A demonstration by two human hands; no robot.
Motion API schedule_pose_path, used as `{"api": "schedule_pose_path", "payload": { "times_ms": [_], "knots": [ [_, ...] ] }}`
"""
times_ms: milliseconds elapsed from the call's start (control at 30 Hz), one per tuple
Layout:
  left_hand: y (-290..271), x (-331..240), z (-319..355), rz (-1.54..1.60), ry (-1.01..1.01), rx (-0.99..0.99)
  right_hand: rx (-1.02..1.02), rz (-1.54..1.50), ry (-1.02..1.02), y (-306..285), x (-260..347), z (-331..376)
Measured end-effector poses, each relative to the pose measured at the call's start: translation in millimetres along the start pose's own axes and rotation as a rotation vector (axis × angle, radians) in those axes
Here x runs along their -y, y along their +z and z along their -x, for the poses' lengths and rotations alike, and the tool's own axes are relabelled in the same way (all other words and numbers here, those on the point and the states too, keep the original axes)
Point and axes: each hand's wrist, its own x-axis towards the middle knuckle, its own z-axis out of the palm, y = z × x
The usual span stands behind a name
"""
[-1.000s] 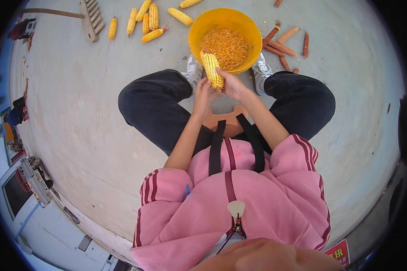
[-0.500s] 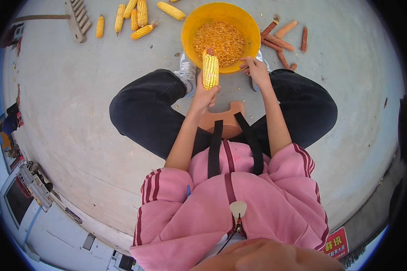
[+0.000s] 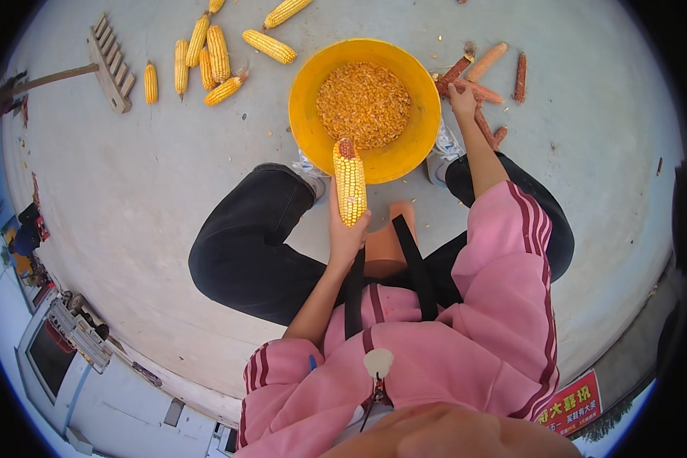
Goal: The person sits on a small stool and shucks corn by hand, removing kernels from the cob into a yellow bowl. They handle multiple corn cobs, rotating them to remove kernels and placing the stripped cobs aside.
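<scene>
One ear in hand, seven on the floor, six bare cobs.
Your left hand [image 3: 346, 233] wraps its fingers round a corn ear [image 3: 349, 182] just short of the yellow basin [image 3: 305, 91]; your right hand [image 3: 461, 97], fingers curled, touches the stripped cobs [image 3: 487, 61] beside the rim, bare floor beyond.

Left hand [image 3: 345, 233] gripping corn ear [image 3: 349, 181] (part-shelled), right hand [image 3: 461, 98] seemingly on bare cobs [image 3: 477, 72] beside yellow basin [image 3: 305, 91].

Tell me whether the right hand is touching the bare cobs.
Touching. The head view shows the right hand with fingers resting on a bare cob beside the basin.
</scene>
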Motion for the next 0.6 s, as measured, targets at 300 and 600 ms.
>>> {"api": "schedule_pose_path", "payload": {
  "times_ms": [300, 600],
  "knots": [
    [3, -2, 0, 0.139, -0.094, -0.021, -0.21, 1.089, -1.386, -10, 36, 16],
    [5, 2, -3, 0.106, -0.09, -0.04, 0.046, 0.446, -0.478, -55, 43, -7]
  ]
}}
